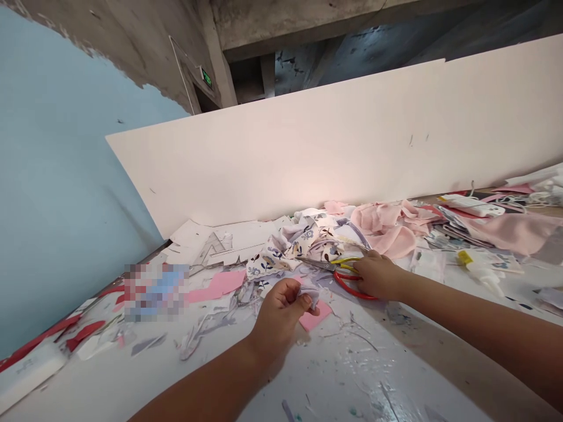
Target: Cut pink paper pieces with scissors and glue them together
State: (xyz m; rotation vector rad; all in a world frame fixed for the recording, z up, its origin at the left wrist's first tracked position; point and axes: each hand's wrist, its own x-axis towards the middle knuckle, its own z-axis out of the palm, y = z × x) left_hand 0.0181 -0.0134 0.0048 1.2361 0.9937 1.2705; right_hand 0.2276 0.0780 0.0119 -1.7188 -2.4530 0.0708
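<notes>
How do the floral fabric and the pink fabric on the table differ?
The floral fabric is white with dark blue flowers, while the pink fabric is plain. The scissors lie against the floral fabric, while the pink fabric lies further right. Both are crumpled on the table.

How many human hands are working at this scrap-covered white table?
2. The bare left hand, at lower centre, pinches a small pale fabric scrap. The bare right hand, reaching in from the right, rests on red-and-yellow-handled metal scissors. No other hands show.
</notes>
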